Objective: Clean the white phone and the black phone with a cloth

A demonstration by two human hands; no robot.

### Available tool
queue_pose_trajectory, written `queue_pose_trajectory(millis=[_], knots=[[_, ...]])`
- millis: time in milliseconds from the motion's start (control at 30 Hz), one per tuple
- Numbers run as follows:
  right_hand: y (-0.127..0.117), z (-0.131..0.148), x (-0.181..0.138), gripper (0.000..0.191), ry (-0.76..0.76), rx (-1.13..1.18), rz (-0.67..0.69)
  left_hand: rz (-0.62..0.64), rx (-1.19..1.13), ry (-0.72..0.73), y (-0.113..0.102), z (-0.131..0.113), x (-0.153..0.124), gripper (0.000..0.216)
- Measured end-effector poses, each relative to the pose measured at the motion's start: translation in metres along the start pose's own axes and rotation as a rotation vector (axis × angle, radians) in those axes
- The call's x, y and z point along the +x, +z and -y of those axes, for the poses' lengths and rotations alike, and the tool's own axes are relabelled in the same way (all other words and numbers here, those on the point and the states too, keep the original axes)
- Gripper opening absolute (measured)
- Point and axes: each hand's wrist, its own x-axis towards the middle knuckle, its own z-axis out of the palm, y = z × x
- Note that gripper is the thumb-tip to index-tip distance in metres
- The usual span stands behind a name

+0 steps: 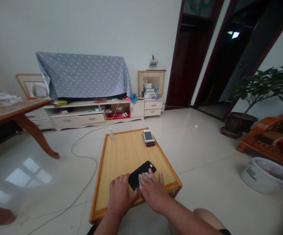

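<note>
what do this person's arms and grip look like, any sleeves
Left grip and right grip are bare hands: no gloves, watch or rings visible. Both forearms are bare. Dark cloth shows at the bottom edge; sleeve or other clothing, unclear.

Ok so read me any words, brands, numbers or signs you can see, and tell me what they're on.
Nothing here can be read.
White sticker on the black phone: too small.
Label on the bottle: too blurred.
Boxes on the cabinet: any print too small.
Dark label on the tub: too blurred.
</note>
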Motion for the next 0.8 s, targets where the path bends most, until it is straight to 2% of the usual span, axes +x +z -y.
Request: queue_pose_trajectory(millis=[167,233,400,600,800], knots=[[-0.020,-0.027,0.014,0.054,0.249,-0.083,0.010,0.019,0.006,-0.005,-0.002,-0.001,0.001,0.054],[-0.019,-0.029,0.012,0.054,0.241,-0.092,0.013,0.027,0.003,-0.008,-0.002,-0.001,0.001,0.054],[-0.006,-0.022,-0.004,0.053,0.045,-0.019,0.042,0.041,0.013,-0.016,-0.002,-0.001,0.001,0.054],[-0.017,-0.043,0.010,0.054,0.244,-0.041,0.056,0.068,0.033,-0.011,-0.008,-0.005,0.001,0.054],[-0.005,-0.039,0.005,0.059,0.232,-0.074,0.063,0.033,0.024,-0.001,-0.015,-0.011,-0.002,0.050]])
